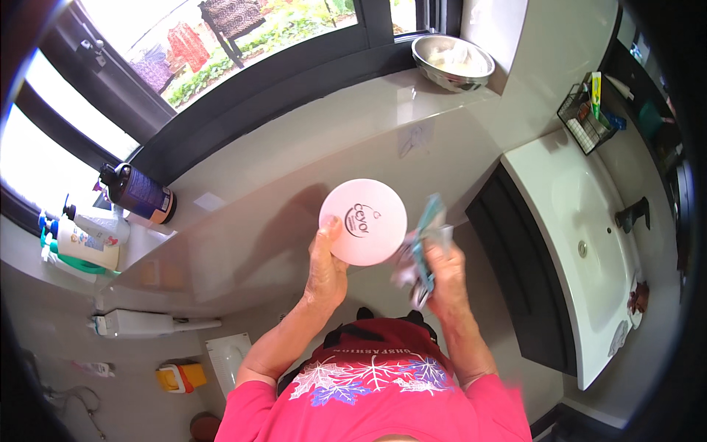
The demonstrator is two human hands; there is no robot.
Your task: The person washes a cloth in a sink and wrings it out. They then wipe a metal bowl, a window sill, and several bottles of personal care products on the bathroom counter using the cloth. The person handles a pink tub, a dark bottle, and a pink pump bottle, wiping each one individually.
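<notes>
My left hand [327,271] grips a round pink plastic lid or container [384,232] by its lower left edge, the thumb lying over its face. That face is turned up towards me and bears dark printed writing; the underside is hidden. Bunched in my right hand [448,276] is a teal and pale cloth [424,246], blurred, just to the right of the pink disc. Whether the cloth touches the disc's rim I cannot tell. Both hands are held in front of my body, above the floor.
Pump bottles [88,237] and a large dark bottle [144,193] line the window sill [309,116] at left. A metal bowl [453,63] sits at its right end. On the right are a white washbasin [591,221] and a wire basket [585,119]. A squat toilet [229,359] lies lower left.
</notes>
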